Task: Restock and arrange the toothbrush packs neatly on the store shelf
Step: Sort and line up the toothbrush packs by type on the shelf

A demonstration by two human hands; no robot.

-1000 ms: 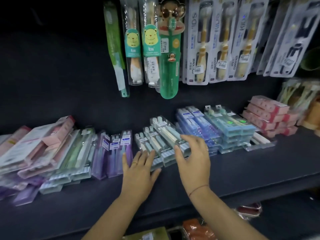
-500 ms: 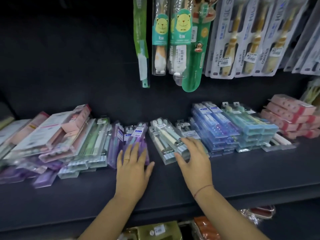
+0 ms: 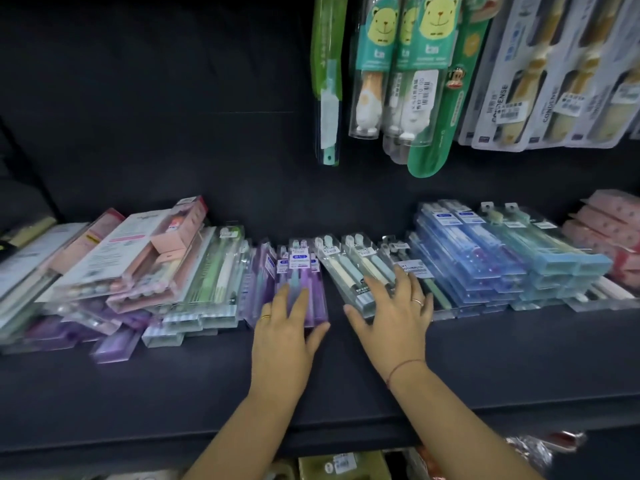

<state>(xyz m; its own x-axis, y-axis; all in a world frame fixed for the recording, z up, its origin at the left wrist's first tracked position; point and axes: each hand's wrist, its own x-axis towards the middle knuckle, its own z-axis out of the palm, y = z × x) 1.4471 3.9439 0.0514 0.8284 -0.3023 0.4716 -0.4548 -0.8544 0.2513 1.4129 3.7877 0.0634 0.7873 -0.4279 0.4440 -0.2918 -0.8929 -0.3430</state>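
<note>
Toothbrush packs lie in rows on the dark shelf (image 3: 485, 362). My left hand (image 3: 284, 336) rests flat, fingers spread, on the near end of the purple packs (image 3: 301, 271). My right hand (image 3: 393, 315) lies just to the right, palm down on the near end of the clear packs with cream and teal brushes (image 3: 349, 268), thumb against their front edge. Neither hand has a pack lifted. Stacks of blue packs (image 3: 464, 244) and light-blue packs (image 3: 540, 244) sit to the right.
A loose heap of pink, green and purple packs (image 3: 138, 265) fills the shelf's left side. Pink boxes (image 3: 606, 223) are stacked at the far right. Hanging packs with bear labels (image 3: 408, 64) and white packs (image 3: 540, 84) dangle above. A lower shelf holds more goods (image 3: 343, 464).
My left hand slid off the clear packs onto the purple packs at their left. My right hand stayed on the clear packs, which now lie straighter. The view moved closer and leftward.
</note>
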